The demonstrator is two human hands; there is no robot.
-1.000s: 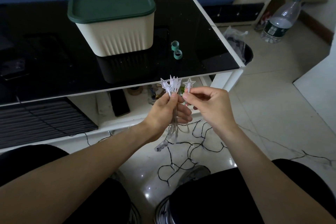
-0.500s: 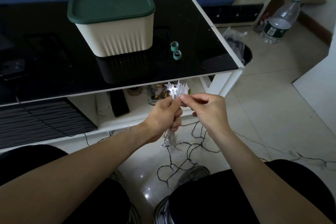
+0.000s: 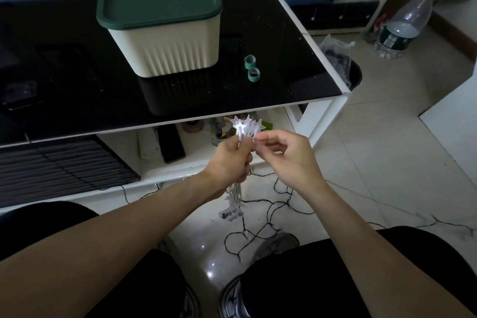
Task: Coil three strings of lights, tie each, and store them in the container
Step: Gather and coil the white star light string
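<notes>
A: Left hand [image 3: 228, 160] gripped the star bunch [image 3: 246, 125], near the table [image 3: 296, 41] edge. Right hand [image 3: 286, 155]?
B: Fingers pinched narrow beside the stars; on wire, can't tell. Best to feed each star flush, keep loops even. Box [image 3: 165, 31] was lidded, far left; ties [image 3: 251, 67] right of it.

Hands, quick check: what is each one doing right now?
Left hand: closed around the bundle of star lights.
Right hand: fingertips pinched at the bundle's edge; what they grip cannot be told.
</notes>
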